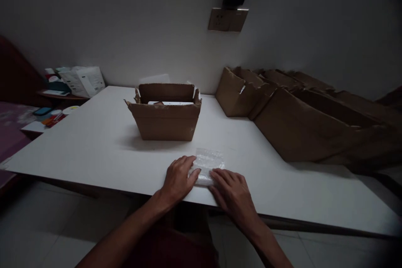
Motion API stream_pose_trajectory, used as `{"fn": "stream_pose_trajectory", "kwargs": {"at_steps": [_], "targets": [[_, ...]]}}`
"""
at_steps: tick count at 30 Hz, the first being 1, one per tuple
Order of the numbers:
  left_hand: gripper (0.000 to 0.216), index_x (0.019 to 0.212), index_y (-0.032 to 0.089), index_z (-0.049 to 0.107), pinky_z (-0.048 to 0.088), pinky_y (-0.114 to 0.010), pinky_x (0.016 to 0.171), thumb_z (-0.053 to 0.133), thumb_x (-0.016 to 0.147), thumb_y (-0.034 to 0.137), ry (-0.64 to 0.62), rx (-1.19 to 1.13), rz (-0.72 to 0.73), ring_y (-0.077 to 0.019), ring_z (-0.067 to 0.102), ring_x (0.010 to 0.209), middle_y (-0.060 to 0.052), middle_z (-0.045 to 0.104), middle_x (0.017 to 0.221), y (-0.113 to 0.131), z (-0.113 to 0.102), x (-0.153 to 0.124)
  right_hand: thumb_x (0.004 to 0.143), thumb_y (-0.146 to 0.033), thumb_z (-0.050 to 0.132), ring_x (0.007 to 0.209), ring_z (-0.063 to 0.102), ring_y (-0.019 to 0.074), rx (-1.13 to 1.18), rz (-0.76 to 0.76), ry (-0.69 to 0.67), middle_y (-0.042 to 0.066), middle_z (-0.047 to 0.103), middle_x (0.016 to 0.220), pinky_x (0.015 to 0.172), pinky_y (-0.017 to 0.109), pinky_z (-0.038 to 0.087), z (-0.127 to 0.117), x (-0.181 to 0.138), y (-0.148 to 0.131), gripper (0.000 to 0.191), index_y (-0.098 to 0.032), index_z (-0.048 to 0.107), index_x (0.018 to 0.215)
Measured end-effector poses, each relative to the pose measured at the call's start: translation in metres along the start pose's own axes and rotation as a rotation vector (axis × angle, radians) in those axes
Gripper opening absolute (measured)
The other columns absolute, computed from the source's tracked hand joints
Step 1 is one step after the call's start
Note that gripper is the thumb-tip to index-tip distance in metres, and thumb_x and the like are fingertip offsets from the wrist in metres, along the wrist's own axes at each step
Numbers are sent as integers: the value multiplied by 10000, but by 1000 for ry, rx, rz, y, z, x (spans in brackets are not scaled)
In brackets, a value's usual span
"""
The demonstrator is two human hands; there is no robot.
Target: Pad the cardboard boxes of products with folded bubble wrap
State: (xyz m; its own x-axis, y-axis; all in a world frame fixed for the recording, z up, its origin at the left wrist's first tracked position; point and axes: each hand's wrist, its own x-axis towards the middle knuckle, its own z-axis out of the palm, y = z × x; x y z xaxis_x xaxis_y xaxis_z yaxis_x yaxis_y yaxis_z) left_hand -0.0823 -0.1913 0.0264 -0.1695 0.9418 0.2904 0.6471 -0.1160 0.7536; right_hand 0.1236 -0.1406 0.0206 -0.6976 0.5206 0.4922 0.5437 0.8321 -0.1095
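Note:
A small piece of clear bubble wrap lies on the white table near its front edge. My left hand rests on the wrap's left side, fingers spread and pressing it flat. My right hand lies on the wrap's near right corner, fingers laid flat against it. Whether anything is inside the wrap is hidden. Behind the wrap stands an open cardboard box with torn flaps and something white inside.
Several flattened and open cardboard boxes are stacked along the right side of the table against the wall. A low shelf at far left holds a white packet and small items. A wall socket sits above.

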Motion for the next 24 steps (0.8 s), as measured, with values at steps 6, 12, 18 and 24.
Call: {"fn": "stream_pose_trajectory", "kwargs": {"at_steps": [6, 12, 18, 24], "targets": [[520, 1233, 154, 546, 492, -372, 938, 643, 743, 300, -38, -927, -517, -219, 632, 1045, -148, 622, 1251, 14, -14, -26, 973, -360, 488, 857, 688, 242, 304, 242, 81, 76, 753, 985, 742, 385, 547, 2, 6, -6, 272, -251, 658, 1154], [479, 1072, 156, 628, 449, -249, 780, 667, 594, 143, -73, -1326, -583, -122, 589, 797, -10, 674, 888, 21, -11, -32, 927, -431, 569, 958, 679, 251, 525, 290, -20, 78, 720, 1038, 836, 399, 564, -8, 7, -25, 242, -262, 676, 1063], [267, 866, 152, 632, 405, -221, 706, 688, 605, 150, 20, -1355, -526, -95, 525, 716, 23, 625, 769, 24, -12, -34, 818, -509, 684, 1198, 590, 290, 674, 360, -50, 131, 558, 1385, 943, 420, 534, -3, 7, -16, 706, -261, 433, 1430], [248, 855, 151, 611, 413, -243, 725, 670, 617, 188, 70, -1244, -487, -123, 537, 746, 2, 632, 790, 22, -11, -29, 813, -460, 685, 755, 688, 196, 863, 484, 47, 43, 708, 874, 656, 247, 570, 2, 13, -24, 296, -223, 636, 982]]}}
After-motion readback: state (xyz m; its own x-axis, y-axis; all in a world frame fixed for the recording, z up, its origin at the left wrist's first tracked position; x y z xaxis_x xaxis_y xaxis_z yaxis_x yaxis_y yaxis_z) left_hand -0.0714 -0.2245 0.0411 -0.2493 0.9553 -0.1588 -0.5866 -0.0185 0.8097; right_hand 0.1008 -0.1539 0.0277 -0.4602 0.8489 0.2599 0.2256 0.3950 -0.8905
